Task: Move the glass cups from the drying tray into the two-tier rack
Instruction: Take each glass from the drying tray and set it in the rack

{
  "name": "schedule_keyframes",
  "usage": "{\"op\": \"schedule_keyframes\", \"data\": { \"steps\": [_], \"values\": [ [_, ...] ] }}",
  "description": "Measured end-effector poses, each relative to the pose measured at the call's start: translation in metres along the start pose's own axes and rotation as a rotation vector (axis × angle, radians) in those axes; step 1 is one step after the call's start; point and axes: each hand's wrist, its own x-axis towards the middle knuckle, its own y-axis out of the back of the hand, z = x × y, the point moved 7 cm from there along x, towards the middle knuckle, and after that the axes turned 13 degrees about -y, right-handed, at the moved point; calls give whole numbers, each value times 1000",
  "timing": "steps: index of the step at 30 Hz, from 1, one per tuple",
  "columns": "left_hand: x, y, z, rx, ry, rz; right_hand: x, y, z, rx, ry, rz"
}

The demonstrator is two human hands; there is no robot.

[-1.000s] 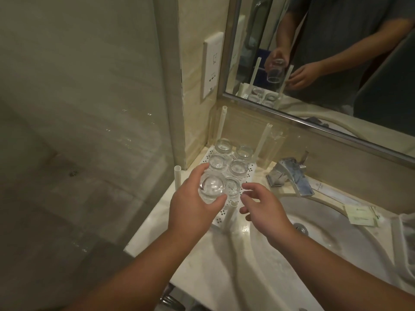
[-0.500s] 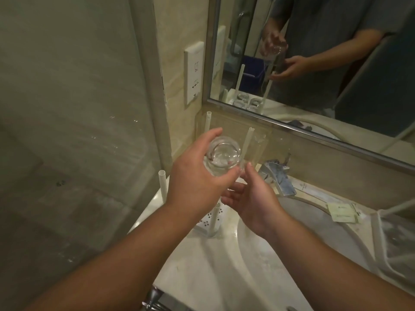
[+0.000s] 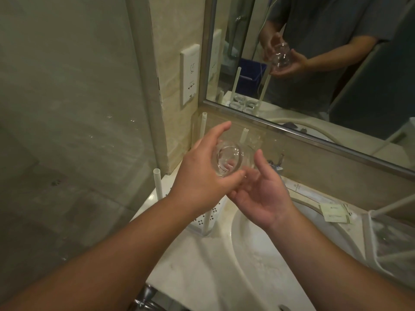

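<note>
My left hand [image 3: 199, 173] grips a clear glass cup [image 3: 228, 159] in the air above the white drying tray [image 3: 210, 212], its mouth turned toward me. My right hand [image 3: 262, 191] is palm up with fingers spread, just below and right of the cup; its fingertips reach the cup's underside. Most of the tray and the cups on it are hidden behind my hands; four white posts, such as the near-left post [image 3: 157, 185], stand at its corners. The two-tier rack [image 3: 368, 234], white-framed, shows at the right edge.
A white sink basin [image 3: 251, 250] lies below my right hand, with a chrome faucet [image 3: 277, 163] behind it. A mirror [image 3: 314, 63] runs along the back wall. A glass shower panel [image 3: 67, 108] stands left. A paper sachet [image 3: 334, 213] lies on the counter.
My left hand lifted one cup off the tray and tipped it toward me. My right hand turned palm up and came under the cup. The camera turned slightly to the right.
</note>
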Motion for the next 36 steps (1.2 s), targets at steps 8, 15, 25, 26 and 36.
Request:
{"op": "schedule_keyframes", "data": {
  "steps": [8,15,25,26,36],
  "values": [
    [-11,-19,-13,70,81,-110,-15,3,-17,-293,190,300],
    [-18,-40,-19,-43,196,-186,-38,-18,-34,-713,483,494],
    [-20,-48,-18,-419,283,-79,-55,-24,-33,-1074,653,521],
    [-20,-49,-17,-431,283,-72,-55,-21,-32,-1063,634,508],
    [-23,-81,-10,-252,183,-181,-70,21,-39,-999,632,586]
  ]
}}
